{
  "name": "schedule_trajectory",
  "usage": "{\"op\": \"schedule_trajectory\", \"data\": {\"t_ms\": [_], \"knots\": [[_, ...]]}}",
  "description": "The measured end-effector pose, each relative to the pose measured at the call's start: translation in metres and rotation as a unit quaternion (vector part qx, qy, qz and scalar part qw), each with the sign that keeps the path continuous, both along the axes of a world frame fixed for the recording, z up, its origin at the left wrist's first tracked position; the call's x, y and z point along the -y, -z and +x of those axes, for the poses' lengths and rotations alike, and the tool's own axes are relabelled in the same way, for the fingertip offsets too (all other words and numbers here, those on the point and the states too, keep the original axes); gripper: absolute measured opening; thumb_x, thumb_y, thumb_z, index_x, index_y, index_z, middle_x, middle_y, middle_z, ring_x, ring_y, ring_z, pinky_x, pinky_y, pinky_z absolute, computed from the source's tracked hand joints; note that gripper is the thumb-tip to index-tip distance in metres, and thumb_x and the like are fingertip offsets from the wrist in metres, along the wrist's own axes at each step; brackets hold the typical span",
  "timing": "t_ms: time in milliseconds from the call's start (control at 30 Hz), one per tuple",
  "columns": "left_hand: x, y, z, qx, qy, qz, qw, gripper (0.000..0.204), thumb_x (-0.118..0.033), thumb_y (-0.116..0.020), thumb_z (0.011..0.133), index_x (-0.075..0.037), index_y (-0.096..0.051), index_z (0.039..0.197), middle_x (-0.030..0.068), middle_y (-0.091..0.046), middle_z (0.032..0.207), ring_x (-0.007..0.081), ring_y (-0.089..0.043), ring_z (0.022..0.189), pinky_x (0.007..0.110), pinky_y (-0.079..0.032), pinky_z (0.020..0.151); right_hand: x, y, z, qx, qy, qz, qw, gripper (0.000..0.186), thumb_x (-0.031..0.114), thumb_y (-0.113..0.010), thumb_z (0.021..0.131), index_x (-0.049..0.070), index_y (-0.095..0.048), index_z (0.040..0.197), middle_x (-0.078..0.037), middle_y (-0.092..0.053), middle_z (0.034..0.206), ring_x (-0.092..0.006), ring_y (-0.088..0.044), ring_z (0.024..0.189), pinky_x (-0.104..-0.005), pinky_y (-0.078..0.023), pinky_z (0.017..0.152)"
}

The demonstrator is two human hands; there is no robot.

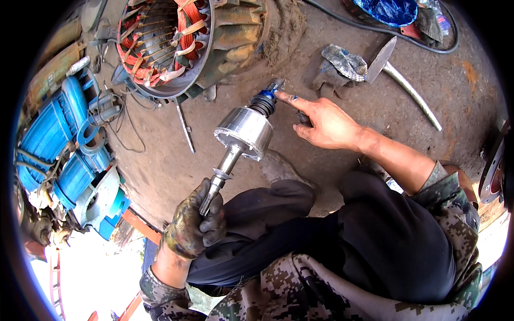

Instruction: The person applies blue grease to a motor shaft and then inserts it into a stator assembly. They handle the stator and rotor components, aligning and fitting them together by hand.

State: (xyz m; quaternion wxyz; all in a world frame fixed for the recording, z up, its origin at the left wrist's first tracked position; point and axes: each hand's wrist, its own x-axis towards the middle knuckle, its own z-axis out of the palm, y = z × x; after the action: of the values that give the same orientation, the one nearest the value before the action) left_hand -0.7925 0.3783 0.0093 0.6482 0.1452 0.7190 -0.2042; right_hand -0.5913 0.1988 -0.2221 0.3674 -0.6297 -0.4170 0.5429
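Blue grease [266,94] apparently being worked onto a metal shaft [230,159]; the next stroke likely calls for holding it steady.
Below its smooth, shiny drum [243,128], the grimy gloved left hand [195,222] clenches the shaft; above, the right hand [329,123], grasping nothing, extends one finger to the greased end.

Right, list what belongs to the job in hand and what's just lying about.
Job in hand:
silver metal shaft with drum, in the gloved left hand
bare right hand at its blue-smeared end
probably glossy blue grease, upper right
possibly the round metal housing with red windings

Apparently lying about:
long steel hammer
crumpled grey cloth
blue metal casings
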Motion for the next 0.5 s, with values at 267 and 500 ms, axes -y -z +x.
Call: {"op": "schedule_trajectory", "data": {"t_ms": [267,500], "knots": [[-0.004,0.002,-0.006,0.046,-0.048,-0.020,0.998,0.057,-0.053,-0.026,0.112,-0.015,-0.050,0.078,-0.0012,-0.033,0.046,0.0161,-0.030,0.031,0.031,-0.028,0.033,0.006,0.016,-0.012,-0.529,0.112,-0.070,0.838,0.079,0.011,-0.067,0.096,0.024,-0.032,0.165,0.005,-0.050,0.081,-0.0058,-0.043,0.067,-0.0230,-0.040,0.062],[-0.006,0.003,-0.009,0.051,-0.053,-0.024,0.997,0.056,-0.053,-0.027,0.112,-0.015,-0.050,0.078,-0.0008,-0.034,0.045,0.0177,-0.032,0.031,0.032,-0.030,0.034,0.007,0.030,-0.017,-0.564,0.100,-0.072,0.817,0.082,0.010,-0.066,0.097,0.027,-0.027,0.167,0.003,-0.054,0.091,-0.0062,-0.046,0.073,-0.0238,-0.042,0.064]]}}
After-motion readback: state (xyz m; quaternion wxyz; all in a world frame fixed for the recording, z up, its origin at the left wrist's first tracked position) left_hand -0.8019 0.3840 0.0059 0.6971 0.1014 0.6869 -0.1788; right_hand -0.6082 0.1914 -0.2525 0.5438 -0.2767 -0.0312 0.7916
